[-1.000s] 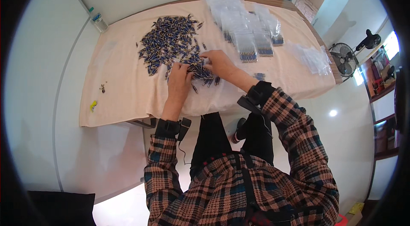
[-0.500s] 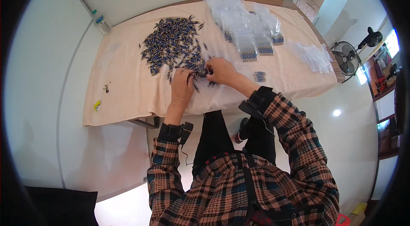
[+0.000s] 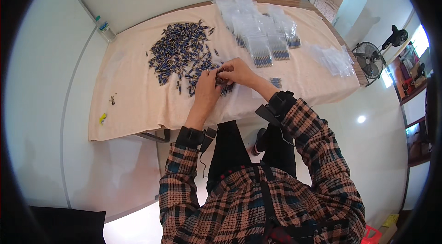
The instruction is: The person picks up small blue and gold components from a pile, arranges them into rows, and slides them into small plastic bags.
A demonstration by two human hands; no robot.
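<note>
A big heap of small blue-and-gold cylinders [image 3: 177, 48], which look like metal plug connectors, covers the cloth left of centre. At the heap's near right edge my left hand [image 3: 207, 89] and my right hand [image 3: 237, 73] meet, fingers pinched together. Between their fingertips is a small dark bunch of these connectors, largely covered by the fingers. A few loose connectors [image 3: 225, 90] lie just under my hands. Right of my right wrist, a short row of connectors [image 3: 276, 82] lies side by side on the cloth.
Several clear zip bags [image 3: 262, 52] filled with connectors overlap at the back right. Flat clear bags [image 3: 331, 62] lie by the right edge. A bottle [image 3: 106, 29] stands at the far left corner; a yellow scrap [image 3: 102, 118] lies near left. A fan [image 3: 369, 61] stands beyond the table.
My left hand has moved right and in against my right hand, so the bunch between them is more covered. The whole view has shifted slightly.
</note>
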